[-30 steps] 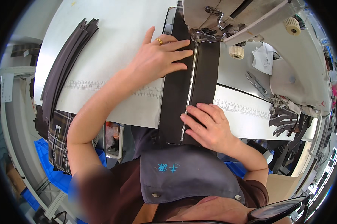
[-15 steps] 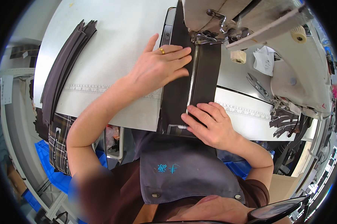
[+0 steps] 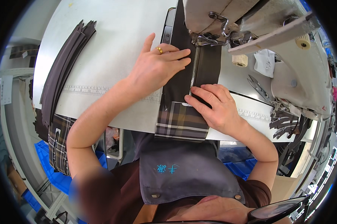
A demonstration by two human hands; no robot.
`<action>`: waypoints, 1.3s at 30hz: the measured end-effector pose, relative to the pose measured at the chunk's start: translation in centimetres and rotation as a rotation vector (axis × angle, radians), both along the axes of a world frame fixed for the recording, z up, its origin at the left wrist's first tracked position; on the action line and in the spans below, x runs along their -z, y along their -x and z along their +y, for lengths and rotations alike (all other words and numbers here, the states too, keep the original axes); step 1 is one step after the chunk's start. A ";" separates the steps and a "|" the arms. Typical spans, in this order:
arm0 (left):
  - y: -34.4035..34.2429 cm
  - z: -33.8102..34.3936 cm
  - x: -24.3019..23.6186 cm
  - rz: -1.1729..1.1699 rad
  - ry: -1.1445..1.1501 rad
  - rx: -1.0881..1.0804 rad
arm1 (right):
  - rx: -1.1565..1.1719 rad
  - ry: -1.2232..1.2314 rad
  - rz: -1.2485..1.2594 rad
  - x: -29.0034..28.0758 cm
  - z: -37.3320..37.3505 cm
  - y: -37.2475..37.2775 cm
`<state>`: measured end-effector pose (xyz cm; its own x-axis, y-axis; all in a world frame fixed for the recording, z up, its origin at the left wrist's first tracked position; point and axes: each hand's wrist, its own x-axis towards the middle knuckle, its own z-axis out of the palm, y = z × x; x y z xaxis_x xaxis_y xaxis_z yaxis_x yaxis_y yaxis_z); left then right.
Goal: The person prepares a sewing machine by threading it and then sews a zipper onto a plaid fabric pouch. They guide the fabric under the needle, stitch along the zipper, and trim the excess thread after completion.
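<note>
A strip of dark brown cloth (image 3: 207, 69) runs toward me from beneath the sewing machine's presser foot (image 3: 205, 39). Along it lies a metal-toothed zipper (image 3: 194, 71), its near end by a small white piece and a plaid section (image 3: 181, 121) at the table's front edge. My left hand (image 3: 159, 65) rests flat on the cloth left of the zipper, fingers spread, a gold ring on one. Nearer to me, my right hand (image 3: 215, 106) lies over the zipper's lower end and the cloth's right side, thumb and forefinger apart; its other fingers are slightly bent.
The sewing machine's head (image 3: 220, 16) overhangs the far right of the work. Small scissors (image 3: 259, 87) and a crumpled white packet (image 3: 264, 63) lie to the right. On the left, a stack of dark strips (image 3: 66, 67) drapes over the table edge, near printed ruler marks (image 3: 90, 89).
The cloth and zipper have advanced away from me under the machine, exposing the plaid section at the near edge. My right hand has moved forward with them; my left hand has barely shifted.
</note>
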<state>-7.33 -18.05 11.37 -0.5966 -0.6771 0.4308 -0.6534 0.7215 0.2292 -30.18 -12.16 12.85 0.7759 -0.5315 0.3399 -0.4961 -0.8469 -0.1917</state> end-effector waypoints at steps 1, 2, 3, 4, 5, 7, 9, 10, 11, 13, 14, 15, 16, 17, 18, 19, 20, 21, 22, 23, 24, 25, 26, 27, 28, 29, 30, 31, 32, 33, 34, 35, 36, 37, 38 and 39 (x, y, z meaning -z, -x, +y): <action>0.1 0.1 -0.1 0.027 -0.007 -0.020 | 0.004 0.010 -0.005 0.1 -0.3 0.0; 0.5 0.3 -0.2 0.055 -0.014 -0.037 | 0.011 0.019 -0.009 0.2 -0.6 0.0; 0.6 0.3 -0.3 0.083 -0.022 -0.055 | 0.017 0.019 -0.013 0.3 -0.9 0.0; 0.5 0.2 -0.2 0.058 -0.013 -0.045 | 0.021 0.016 -0.022 0.3 -1.2 -0.1; 0.3 0.1 0.0 0.032 -0.005 -0.038 | 0.023 0.013 -0.031 0.3 -1.5 -0.1; 0.3 0.1 -0.1 0.020 -0.003 -0.046 | 0.035 0.015 -0.027 0.1 -2.2 -0.2; 0.6 0.2 -0.4 0.045 -0.017 -0.075 | 0.042 0.035 -0.023 0.2 -2.8 -0.2; 0.5 0.1 -0.3 0.039 -0.001 -0.061 | 0.045 0.045 -0.022 0.2 -3.1 -0.2; 0.3 0.1 0.0 0.033 0.014 -0.046 | 0.050 0.054 -0.030 0.3 -3.4 -0.2; 0.4 0.1 0.0 0.050 0.030 -0.045 | 0.056 0.062 -0.035 0.4 -4.0 -0.1; 0.7 0.1 -0.2 0.074 0.030 -0.059 | 0.060 0.065 -0.037 0.4 -4.4 -0.1; 0.8 0.2 -0.2 0.098 0.030 -0.072 | 0.060 0.050 -0.044 0.4 -4.6 -0.1; 0.7 0.2 -0.1 0.083 0.039 -0.053 | 0.057 0.060 -0.045 0.5 -5.0 0.0; 0.6 0.2 0.0 0.068 0.047 -0.035 | 0.053 0.071 -0.046 0.5 -5.4 0.0; 0.5 0.2 0.0 0.052 0.056 -0.017 | 0.048 0.082 -0.048 0.6 -5.7 0.0; 0.4 0.2 0.0 0.055 0.061 -0.022 | 0.054 0.084 -0.052 0.4 -6.0 -0.1; 0.5 0.1 0.0 0.060 0.065 -0.025 | 0.063 0.069 -0.066 0.4 -6.2 -0.1; 0.5 0.1 -0.1 0.065 0.070 -0.028 | 0.072 0.054 -0.081 0.4 -6.3 -0.2; 0.5 0.0 -0.1 0.056 0.072 -0.034 | 0.081 0.039 -0.096 0.3 -6.6 -0.2; 0.6 -0.1 -0.1 0.046 0.076 -0.041 | 0.064 0.022 -0.140 0.2 -7.0 -0.3; 0.6 -0.1 -0.1 0.036 0.079 -0.047 | 0.084 0.027 -0.124 0.2 -7.1 -0.3; 0.7 -0.2 -0.1 0.019 0.069 -0.051 | 0.104 0.032 -0.109 0.2 -7.1 -0.2; 0.7 -0.4 -0.1 0.002 0.059 -0.055 | 0.124 0.037 -0.093 0.2 -7.1 -0.1; 0.7 -0.5 -0.1 -0.016 0.049 -0.058 | 0.099 0.131 -0.138 0.1 -7.5 0.0; 0.8 -0.6 -0.1 -0.018 0.042 -0.067 | 0.241 -0.111 -0.259 -0.1 -6.9 0.2; 0.7 -0.7 0.0 -0.022 0.036 -0.077 | 0.380 -0.355 -0.380 -0.3 -5.8 0.4; 0.7 -0.7 0.0 -0.026 0.030 -0.088 | 0.516 -0.601 -0.498 -0.6 -5.2 0.3; 0.6 -0.7 0.1 -0.027 0.027 -0.094 | 0.674 -0.935 -0.726 -1.3 -5.6 0.2; 0.6 -0.6 0.1 -0.029 0.023 -0.098 | 0.642 -1.109 -0.843 -1.9 -6.1 0.1; 0.7 -0.5 0.1 -0.028 0.019 -0.099 | 0.607 -1.282 -0.959 -2.3 -6.7 -0.1; 0.7 -0.5 0.2 -0.020 0.017 -0.098 | 0.564 -1.454 -1.075 -2.4 -7.4 -0.1; 0.7 -0.6 0.3 -0.011 0.016 -0.096 | 0.506 -1.583 -0.992 -1.8 -8.2 0.4; 0.7 -0.7 0.2 -0.002 0.016 -0.095 | 0.455 -1.614 -1.035 -1.7 -8.5 0.9; 0.7 -0.8 0.1 0.027 -0.015 -0.091 | 0.402 -1.643 -1.078 -1.6 -8.6 1.3; 0.7 -0.9 0.1 0.054 -0.047 -0.092 | 0.345 -1.676 -1.118 -1.3 -8.8 1.8; 0.7 -0.9 0.1 0.081 -0.079 -0.092 | 0.357 -1.595 -1.005 -1.0 -9.1 2.2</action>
